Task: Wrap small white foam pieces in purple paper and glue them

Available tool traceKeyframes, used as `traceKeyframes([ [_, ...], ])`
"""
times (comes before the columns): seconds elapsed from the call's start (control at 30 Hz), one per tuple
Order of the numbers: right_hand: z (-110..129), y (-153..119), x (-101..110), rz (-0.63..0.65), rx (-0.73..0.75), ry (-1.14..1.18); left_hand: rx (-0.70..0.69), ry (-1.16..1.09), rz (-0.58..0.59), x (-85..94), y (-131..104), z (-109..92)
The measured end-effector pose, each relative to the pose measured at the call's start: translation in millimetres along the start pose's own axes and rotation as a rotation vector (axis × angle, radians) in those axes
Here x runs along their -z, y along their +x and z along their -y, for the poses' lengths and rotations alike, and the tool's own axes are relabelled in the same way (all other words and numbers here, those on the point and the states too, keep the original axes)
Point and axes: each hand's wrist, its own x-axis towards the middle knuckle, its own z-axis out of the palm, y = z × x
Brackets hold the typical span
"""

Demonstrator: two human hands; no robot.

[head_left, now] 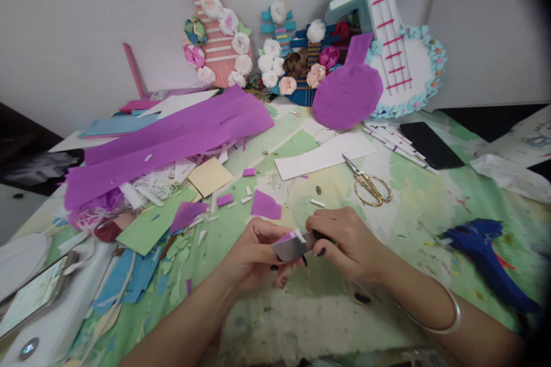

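Note:
My right hand is closed around the dark handle of a small knife. Its wide grey blade points left, across the fingers of my left hand. Between those fingers I pinch a small purple-and-white piece, partly hidden behind the blade. Just beyond my hands lie a purple paper scrap and a little white strip. Gold-handled scissors rest farther back to the right, their tips on a white board strip.
Long purple paper sheets cover scraps and white string at the left. A blue glue gun lies at right, and a black phone behind it. Another phone is at far left. Flower-decorated lute shapes and a purple one lean against the wall.

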Motion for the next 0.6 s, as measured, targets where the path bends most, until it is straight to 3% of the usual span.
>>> traceKeyframes([
  [0.6, -3.1, -0.2, 1.6, 0.025, -0.016, 0.029, -0.011, -0.049, 0.044, -0.3, -4.1, -5.6],
])
